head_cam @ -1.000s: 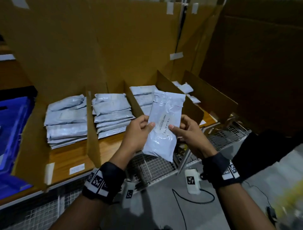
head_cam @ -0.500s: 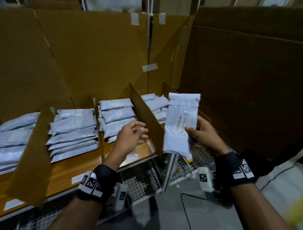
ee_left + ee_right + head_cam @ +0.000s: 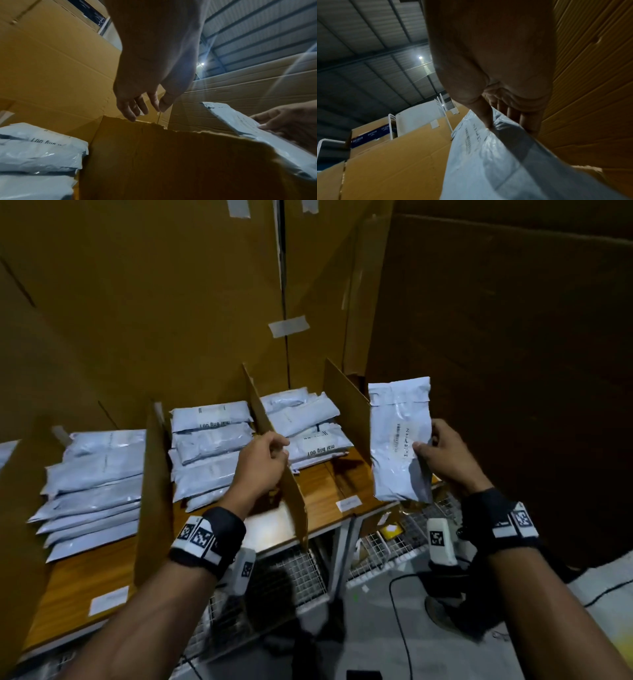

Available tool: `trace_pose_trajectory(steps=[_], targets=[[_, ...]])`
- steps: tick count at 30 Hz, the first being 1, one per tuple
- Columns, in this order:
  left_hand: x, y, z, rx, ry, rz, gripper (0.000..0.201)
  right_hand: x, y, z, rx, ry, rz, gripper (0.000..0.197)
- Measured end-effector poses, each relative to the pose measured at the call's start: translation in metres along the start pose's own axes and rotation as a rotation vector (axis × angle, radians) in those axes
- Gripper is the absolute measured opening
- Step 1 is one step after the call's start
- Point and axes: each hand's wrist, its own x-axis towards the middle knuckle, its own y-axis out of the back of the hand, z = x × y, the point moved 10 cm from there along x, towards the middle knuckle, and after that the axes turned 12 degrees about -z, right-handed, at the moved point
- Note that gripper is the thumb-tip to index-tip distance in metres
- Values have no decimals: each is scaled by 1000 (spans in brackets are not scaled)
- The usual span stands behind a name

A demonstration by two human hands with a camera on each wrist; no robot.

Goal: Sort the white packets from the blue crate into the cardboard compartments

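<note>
While the left hand, having let go, is hovering loosely open over the cardboard divider | right hand is pinching the white packet alone, right of that divider | placement is looking imminent

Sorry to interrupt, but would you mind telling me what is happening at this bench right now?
A person is sorting white packets into cardboard compartments. The right hand holds one white packet upright beside the rightmost divider. The left hand, holding nothing, hovers by another divider. Several compartments already hold stacked packets.
</note>
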Motion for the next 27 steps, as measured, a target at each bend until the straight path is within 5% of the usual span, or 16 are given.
trace_pose_trajectory(steps=[13, 27], targets=[[173, 3, -21, 454, 32, 31, 39, 176, -43, -67, -312, 81, -250, 36], [218, 11, -63, 498, 196, -7, 76, 377, -195, -154, -770, 284, -515, 38]])
